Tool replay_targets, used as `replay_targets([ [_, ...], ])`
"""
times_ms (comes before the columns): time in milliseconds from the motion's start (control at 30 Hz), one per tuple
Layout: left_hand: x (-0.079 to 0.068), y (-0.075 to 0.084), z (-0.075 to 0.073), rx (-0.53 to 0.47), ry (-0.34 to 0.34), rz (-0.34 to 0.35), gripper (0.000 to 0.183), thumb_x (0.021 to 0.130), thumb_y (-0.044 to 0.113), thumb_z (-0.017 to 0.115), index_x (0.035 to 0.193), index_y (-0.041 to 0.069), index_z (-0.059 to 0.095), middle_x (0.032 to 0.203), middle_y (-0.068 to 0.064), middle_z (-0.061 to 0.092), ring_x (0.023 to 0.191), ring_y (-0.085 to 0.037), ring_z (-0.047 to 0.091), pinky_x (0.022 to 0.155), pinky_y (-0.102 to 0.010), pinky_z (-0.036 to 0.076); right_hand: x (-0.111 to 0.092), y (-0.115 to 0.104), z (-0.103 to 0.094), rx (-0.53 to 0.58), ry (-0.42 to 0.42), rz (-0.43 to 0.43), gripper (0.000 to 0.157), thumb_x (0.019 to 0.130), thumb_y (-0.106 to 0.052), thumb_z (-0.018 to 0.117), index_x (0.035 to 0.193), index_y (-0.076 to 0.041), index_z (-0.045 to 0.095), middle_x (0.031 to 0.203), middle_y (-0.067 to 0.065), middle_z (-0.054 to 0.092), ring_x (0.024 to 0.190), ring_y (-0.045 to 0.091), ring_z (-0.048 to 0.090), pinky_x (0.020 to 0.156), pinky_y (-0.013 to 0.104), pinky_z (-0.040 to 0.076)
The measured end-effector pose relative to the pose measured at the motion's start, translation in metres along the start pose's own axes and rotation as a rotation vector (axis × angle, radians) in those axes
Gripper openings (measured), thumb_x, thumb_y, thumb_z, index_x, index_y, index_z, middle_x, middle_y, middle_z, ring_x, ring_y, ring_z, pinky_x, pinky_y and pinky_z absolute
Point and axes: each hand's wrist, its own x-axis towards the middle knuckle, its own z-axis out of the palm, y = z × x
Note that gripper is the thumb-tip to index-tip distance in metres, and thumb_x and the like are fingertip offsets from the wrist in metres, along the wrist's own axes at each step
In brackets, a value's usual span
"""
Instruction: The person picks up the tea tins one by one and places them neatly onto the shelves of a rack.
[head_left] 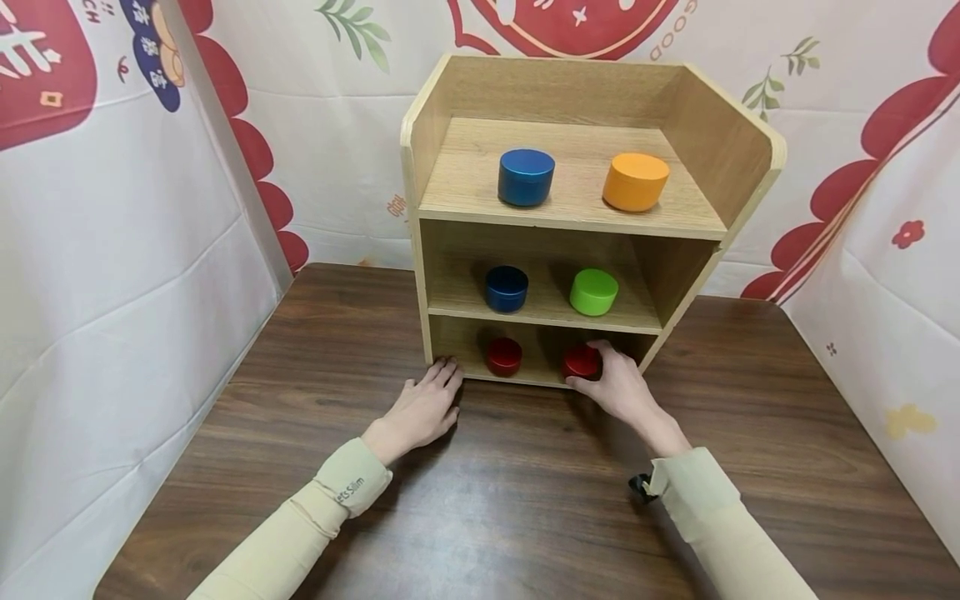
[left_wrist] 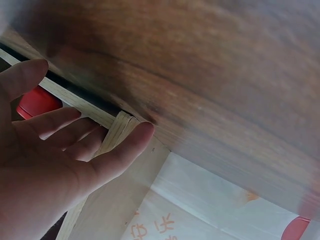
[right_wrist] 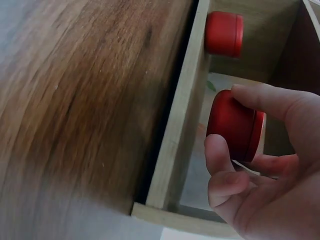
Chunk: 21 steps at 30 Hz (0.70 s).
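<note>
My right hand (head_left: 621, 390) grips a red round lidded tin (right_wrist: 233, 125) at the right of the bottom shelf, thumb and fingers around its sides. In the right wrist view the tin seems lifted off the board, though I cannot tell for sure. A second red tin (head_left: 504, 357) stands to its left on that shelf. My left hand (head_left: 422, 408) rests at the lower left corner of the wooden shelf unit (head_left: 562, 218), holding no tin. Its fingers (left_wrist: 125, 152) look relaxed and extended around the side panel's front edge in the left wrist view.
A blue tin (head_left: 527, 179) and an orange tin (head_left: 636, 183) stand on the top shelf. Dark blue (head_left: 506, 290) and green (head_left: 594, 293) tins occupy the middle shelf. Behind the brown wooden table (head_left: 480, 517) hangs a printed white cloth (head_left: 330, 150), which also covers both sides.
</note>
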Motion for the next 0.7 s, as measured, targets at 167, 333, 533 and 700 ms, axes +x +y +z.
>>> replay_targets([
  [167, 0.0, 0.001, 0.001, 0.008, 0.016, 0.01, 0.063, 0.091, 0.028, 0.061, 0.146, 0.006, 0.039, 0.154, -0.013, 0.036, 0.144, -0.029, 0.033, 0.085, -0.052, 0.048, 0.006, 0.001, 0.004, -0.003, -0.022, 0.027, 0.071, 0.08, -0.032, 0.074, 0.133, 0.005, 0.046, 0.112, 0.027, 0.065, 0.099, 0.039, 0.064, 0.084, 0.049, 0.05],
  [333, 0.001, 0.001, 0.001, 0.011, 0.026, 0.022, 0.063, 0.091, 0.028, 0.061, 0.146, 0.005, 0.039, 0.154, -0.014, 0.037, 0.143, -0.029, 0.033, 0.083, -0.052, 0.049, 0.011, 0.003, 0.008, -0.017, -0.038, 0.039, 0.071, 0.08, -0.035, 0.074, 0.133, 0.004, 0.046, 0.11, 0.028, 0.065, 0.097, 0.041, 0.065, 0.085, 0.049, 0.05],
  [533, 0.001, 0.002, 0.002, 0.011, 0.009, 0.016, 0.064, 0.092, 0.029, 0.06, 0.147, 0.006, 0.038, 0.155, -0.013, 0.035, 0.145, -0.029, 0.032, 0.086, -0.052, 0.048, 0.01, 0.006, 0.013, -0.033, -0.036, 0.058, 0.072, 0.079, -0.037, 0.074, 0.134, 0.001, 0.045, 0.107, 0.028, 0.066, 0.094, 0.042, 0.065, 0.083, 0.05, 0.05],
  [700, -0.002, 0.002, 0.003, 0.009, 0.002, 0.02, 0.064, 0.092, 0.029, 0.06, 0.148, 0.006, 0.037, 0.156, -0.012, 0.034, 0.145, -0.028, 0.031, 0.088, -0.053, 0.047, -0.001, -0.002, 0.009, -0.108, -0.063, 0.054, 0.082, 0.08, -0.04, 0.073, 0.141, 0.002, 0.037, 0.114, 0.031, 0.061, 0.098, 0.046, 0.063, 0.077, 0.055, 0.051],
])
